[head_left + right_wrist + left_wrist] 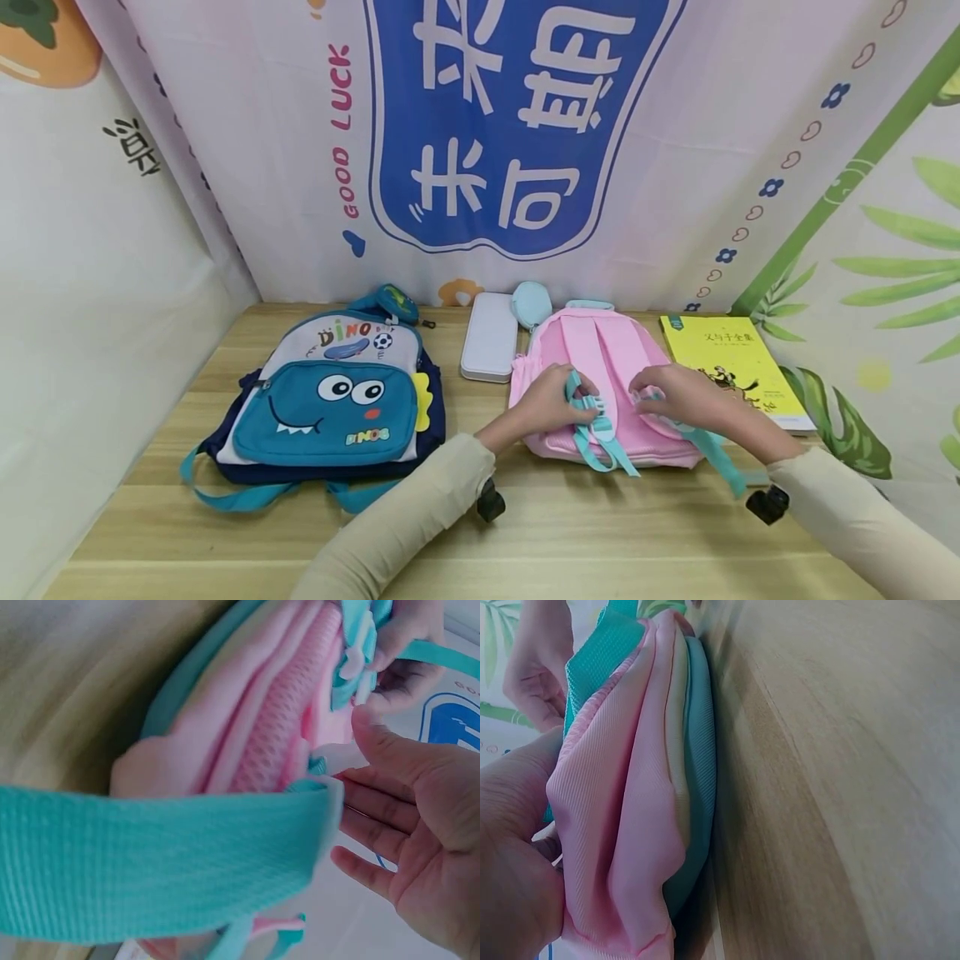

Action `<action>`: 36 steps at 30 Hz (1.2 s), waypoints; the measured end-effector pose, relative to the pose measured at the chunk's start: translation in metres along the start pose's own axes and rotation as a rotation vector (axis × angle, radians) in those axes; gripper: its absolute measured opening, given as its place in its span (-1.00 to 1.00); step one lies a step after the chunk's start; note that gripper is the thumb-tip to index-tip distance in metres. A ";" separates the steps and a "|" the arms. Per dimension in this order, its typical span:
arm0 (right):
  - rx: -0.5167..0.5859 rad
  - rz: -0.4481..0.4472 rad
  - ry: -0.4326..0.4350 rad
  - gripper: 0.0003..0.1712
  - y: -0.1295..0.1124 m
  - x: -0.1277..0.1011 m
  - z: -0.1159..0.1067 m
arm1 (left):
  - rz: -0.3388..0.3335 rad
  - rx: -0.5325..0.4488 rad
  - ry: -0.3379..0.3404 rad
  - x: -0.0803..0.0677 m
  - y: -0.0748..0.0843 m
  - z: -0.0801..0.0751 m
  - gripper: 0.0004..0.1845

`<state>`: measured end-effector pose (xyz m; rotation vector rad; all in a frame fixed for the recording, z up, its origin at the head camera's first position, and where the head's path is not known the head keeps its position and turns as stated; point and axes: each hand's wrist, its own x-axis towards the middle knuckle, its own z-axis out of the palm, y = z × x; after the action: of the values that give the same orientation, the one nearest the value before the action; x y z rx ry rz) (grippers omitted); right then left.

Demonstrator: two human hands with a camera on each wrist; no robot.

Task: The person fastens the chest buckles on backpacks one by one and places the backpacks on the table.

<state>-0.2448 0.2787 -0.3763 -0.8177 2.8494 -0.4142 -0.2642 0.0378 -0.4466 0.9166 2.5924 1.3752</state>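
A pink backpack lies on the table with its padded shoulder straps facing up. On its left strap my left hand pinches teal webbing beside a pale adjuster buckle. My right hand is at the lower end of the other strap. In the right wrist view its thumb and fingertips meet around a whitish strap buckle, from which a wide teal strap extends. The left wrist view shows the pack's pink side and teal front panel close against the tabletop.
To the left lies a blue dinosaur backpack with loose teal straps. A white flat case and a round light-blue pouch sit behind the pink pack. A yellow book lies at the right, partly behind my right forearm. Printed cloth hangs behind the table.
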 end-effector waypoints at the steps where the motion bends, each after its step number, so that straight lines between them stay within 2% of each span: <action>1: -0.002 -0.005 0.010 -0.74 0.000 0.001 0.003 | 0.001 0.004 0.000 0.000 0.000 0.000 -0.79; 11: -0.099 -0.105 0.078 -0.75 0.000 0.002 0.022 | 0.024 0.027 0.007 -0.001 -0.002 0.001 -0.79; 15: -0.126 -0.108 0.106 -0.73 0.001 0.000 0.027 | 0.022 0.032 0.005 -0.001 -0.002 0.001 -0.79; 26: -0.205 -0.175 0.248 -0.76 0.010 -0.007 0.040 | -0.002 0.041 0.007 -0.001 -0.003 0.002 -0.79; 36: -0.249 -0.270 0.376 -0.75 0.018 -0.010 0.050 | 0.015 0.190 -0.010 0.000 -0.004 0.003 -0.75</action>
<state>-0.2346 0.2882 -0.4286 -1.3055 3.1888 -0.2695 -0.2651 0.0388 -0.4513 0.9653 2.7506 1.1378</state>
